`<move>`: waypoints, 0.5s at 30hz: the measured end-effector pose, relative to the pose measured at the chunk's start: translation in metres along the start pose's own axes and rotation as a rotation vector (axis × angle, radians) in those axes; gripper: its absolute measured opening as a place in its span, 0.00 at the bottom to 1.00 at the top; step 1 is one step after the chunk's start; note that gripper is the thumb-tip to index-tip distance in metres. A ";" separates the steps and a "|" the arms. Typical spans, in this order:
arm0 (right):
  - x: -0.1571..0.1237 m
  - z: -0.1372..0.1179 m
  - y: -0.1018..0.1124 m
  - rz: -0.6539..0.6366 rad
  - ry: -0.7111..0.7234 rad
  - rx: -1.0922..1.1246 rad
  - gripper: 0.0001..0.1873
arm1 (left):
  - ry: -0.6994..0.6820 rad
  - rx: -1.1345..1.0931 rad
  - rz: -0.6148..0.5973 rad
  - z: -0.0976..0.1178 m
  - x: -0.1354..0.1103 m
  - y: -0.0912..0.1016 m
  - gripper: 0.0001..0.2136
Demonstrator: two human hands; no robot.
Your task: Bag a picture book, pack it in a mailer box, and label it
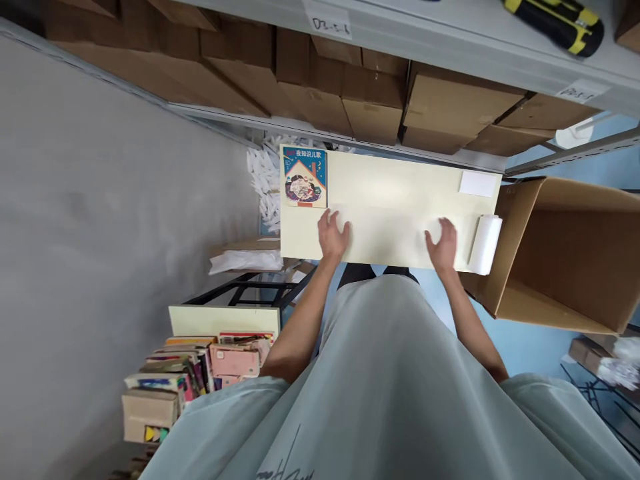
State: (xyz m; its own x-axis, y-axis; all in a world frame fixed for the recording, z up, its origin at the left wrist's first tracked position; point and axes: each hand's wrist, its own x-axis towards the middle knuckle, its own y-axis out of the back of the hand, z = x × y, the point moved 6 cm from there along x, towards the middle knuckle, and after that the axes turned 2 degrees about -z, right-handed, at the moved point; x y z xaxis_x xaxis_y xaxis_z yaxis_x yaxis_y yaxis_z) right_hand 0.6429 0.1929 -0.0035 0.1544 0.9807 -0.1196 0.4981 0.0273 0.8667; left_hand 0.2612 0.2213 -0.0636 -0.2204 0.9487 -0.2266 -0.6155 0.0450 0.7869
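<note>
A pale yellow table (400, 173) stands before me. A translucent sheet (390, 230) lies spread across its near half, running from a white roll (485, 244) at the right end. My left hand (333, 235) rests on the sheet's left end with fingers curled at its edge. My right hand (443, 244) presses flat on the sheet near the roll, fingers spread. A colourful children's book (305, 177) lies at the table's far left corner. A small white paper (478, 183) sits at the far right corner.
A large open cardboard box (565, 253) stands to the right of the table. Shelves with brown cartons (350, 93) run behind it. A stack of books (200, 367) sits low on the left, with crumpled white packing material (265, 180) beyond.
</note>
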 end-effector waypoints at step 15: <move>0.057 -0.317 -0.249 -0.528 0.273 0.095 0.32 | 0.462 -0.226 0.020 -0.132 0.144 0.087 0.13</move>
State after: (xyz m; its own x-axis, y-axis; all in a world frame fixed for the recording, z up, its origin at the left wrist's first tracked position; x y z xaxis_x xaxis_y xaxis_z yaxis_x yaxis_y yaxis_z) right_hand 0.2571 0.3035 -0.0728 -0.3532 0.8538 -0.3824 0.5238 0.5192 0.6754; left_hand 0.0761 0.3207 -0.1035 -0.5133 0.7094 -0.4830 -0.7448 -0.0887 0.6614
